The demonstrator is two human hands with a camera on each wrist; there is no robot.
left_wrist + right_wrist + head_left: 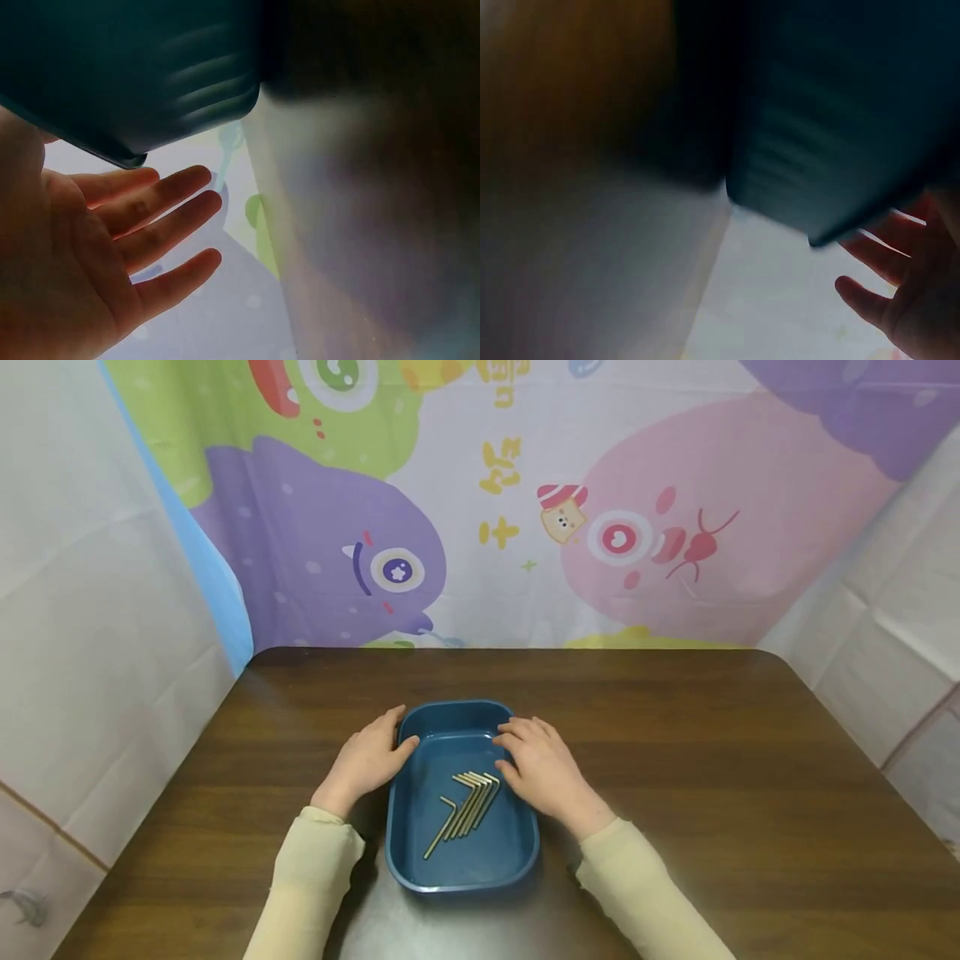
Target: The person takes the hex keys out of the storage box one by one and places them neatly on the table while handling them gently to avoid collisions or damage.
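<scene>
A blue tray [480, 875] sits on the table, with several brass-coloured L-shaped hex keys [471, 806] lying in it. Most of the keys are nested side by side; one lies a little apart at the left. My left hand [370, 754] is at the tray's left rim, its thumb over the edge. Its fingers [161, 236] are extended and spread beside the outer wall in the left wrist view. At the right rim is my right hand [543, 766], fingertips over the edge, with loosely bent fingers. Whether either hand touches the rim is hard to tell.
The tray stands on a dark brown wooden table [712, 793] with rounded far corners. Behind it hangs a cartoon-printed cloth [510, 602]. Pale sheeting [97, 610] covers the left side, and similar sheeting [885, 635] the right.
</scene>
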